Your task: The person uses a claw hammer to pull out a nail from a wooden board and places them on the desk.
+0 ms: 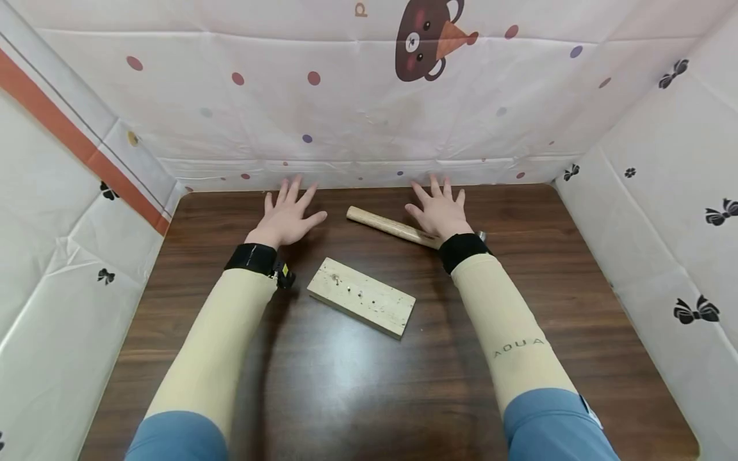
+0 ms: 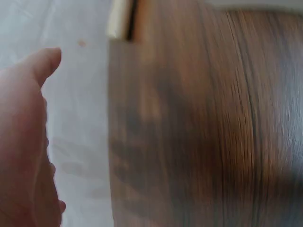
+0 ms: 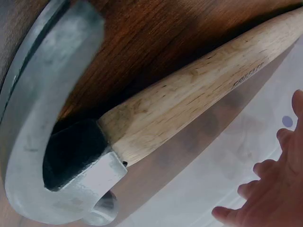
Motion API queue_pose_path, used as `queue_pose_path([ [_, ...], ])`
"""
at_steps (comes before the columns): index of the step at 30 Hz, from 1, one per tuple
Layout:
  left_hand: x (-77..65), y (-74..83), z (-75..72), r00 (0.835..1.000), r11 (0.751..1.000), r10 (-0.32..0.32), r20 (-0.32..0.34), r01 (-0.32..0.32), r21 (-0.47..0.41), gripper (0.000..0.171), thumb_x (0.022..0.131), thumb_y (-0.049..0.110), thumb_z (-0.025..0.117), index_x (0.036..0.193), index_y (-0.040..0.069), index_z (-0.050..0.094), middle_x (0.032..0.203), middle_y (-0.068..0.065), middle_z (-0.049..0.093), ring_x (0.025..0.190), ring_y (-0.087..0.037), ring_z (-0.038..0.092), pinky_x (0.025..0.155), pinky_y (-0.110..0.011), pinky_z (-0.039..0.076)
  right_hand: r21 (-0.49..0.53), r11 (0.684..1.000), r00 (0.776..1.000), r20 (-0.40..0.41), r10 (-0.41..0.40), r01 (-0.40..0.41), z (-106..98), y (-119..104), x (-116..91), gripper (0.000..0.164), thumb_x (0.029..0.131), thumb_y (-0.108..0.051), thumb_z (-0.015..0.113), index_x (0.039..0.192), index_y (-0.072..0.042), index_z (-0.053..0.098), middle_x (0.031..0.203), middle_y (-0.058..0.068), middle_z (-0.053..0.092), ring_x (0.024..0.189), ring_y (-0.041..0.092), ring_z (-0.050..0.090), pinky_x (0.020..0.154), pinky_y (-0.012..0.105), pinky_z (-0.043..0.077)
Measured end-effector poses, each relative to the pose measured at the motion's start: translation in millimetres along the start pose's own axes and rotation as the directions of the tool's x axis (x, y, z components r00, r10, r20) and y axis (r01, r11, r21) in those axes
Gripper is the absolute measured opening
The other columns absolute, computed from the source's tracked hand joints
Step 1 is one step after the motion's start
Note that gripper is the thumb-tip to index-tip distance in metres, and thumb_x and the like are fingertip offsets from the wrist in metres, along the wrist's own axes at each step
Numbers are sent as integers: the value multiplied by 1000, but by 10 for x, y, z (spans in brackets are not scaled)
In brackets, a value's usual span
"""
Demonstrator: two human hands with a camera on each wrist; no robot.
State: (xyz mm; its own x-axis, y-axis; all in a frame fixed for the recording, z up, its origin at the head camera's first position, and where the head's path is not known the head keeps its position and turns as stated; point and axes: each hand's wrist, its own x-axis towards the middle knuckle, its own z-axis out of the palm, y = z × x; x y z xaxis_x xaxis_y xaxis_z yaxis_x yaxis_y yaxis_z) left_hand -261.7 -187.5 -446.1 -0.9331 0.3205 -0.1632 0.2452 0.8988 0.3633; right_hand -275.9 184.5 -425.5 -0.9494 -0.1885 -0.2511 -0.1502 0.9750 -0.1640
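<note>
My left hand (image 1: 285, 219) is spread with straight fingers near the back edge of the table, holding nothing. To its right, my right hand (image 1: 439, 211) is spread the same way, above or just beyond a claw hammer (image 1: 392, 226). In the right wrist view the steel head (image 3: 28, 142) and wooden handle of that hammer lie below the hand, and no finger wraps round it. A pale wooden block (image 1: 362, 298) lies tilted on the table between the forearms. Several small dark nails or holes dot its top; which, I cannot tell.
The dark wood-grain table (image 1: 346, 397) meets a white sheet (image 1: 357, 115) with dots and a bear print at the back. More white sheeting (image 1: 663, 211) with bow prints flanks the right side, and similar sheeting stands at the left.
</note>
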Motion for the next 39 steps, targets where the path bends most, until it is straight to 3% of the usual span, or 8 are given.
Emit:
queue_pose_path([
  [4,-74,183,-40,991,995,94,-92,-98,-34,82,109,69,37,175,27,10,180,-12,-7,164,-36,-10,125,-71,-2,16,1000,1000,7,-4,4,-13,28,5,68,115,-54,36,174,-24,18,178,22,-1,162,47,-7,125,72,4],
  [10,-245,624,15,953,978,205,-224,-207,14,69,110,55,50,165,14,43,171,-17,34,159,-38,27,125,-65,22,28,1000,1000,1,0,0,-20,21,-5,66,116,-50,39,171,-18,29,176,26,8,162,48,3,126,68,12],
  [13,-418,812,89,951,984,173,-255,-179,1,58,109,48,54,154,11,57,158,-16,52,143,-36,52,112,-59,45,34,999,1000,-12,-8,8,-23,14,4,65,116,-49,40,171,-16,31,176,27,10,162,47,5,126,67,14],
  [16,-616,867,159,961,995,60,-270,-80,-63,48,109,38,55,147,10,63,144,-14,62,119,-33,67,87,-55,58,32,999,1000,-17,-21,22,-27,6,23,64,116,-49,40,170,-15,33,176,27,11,162,46,6,126,66,16],
  [19,-770,801,223,968,991,-52,-244,20,-131,46,110,33,54,148,8,62,141,-15,63,114,-34,68,82,-55,59,22,1000,1000,-17,-19,19,-30,11,40,63,116,-49,40,169,-14,35,176,26,11,163,45,6,126,66,18],
  [23,-907,663,293,983,977,-108,-151,77,-200,54,109,34,54,153,3,56,147,-20,59,130,-39,61,99,-59,53,16,1000,1000,-10,-8,8,-31,29,56,63,116,-49,39,168,-14,37,176,26,10,163,45,5,126,66,18],
  [29,-1001,517,385,999,955,-40,-33,29,-294,59,110,36,55,155,-1,54,148,-24,58,137,-41,55,110,-58,46,19,1000,1000,1,-12,12,-20,38,58,63,116,-49,38,168,-13,38,176,27,10,163,45,4,125,66,19],
  [39,-964,436,530,998,955,48,44,-33,-295,54,107,29,67,148,-5,60,131,-23,65,122,-38,60,104,-54,48,25,1000,1000,4,-15,14,24,59,36,63,116,-48,40,167,-12,39,176,26,13,163,44,6,125,67,20],
])
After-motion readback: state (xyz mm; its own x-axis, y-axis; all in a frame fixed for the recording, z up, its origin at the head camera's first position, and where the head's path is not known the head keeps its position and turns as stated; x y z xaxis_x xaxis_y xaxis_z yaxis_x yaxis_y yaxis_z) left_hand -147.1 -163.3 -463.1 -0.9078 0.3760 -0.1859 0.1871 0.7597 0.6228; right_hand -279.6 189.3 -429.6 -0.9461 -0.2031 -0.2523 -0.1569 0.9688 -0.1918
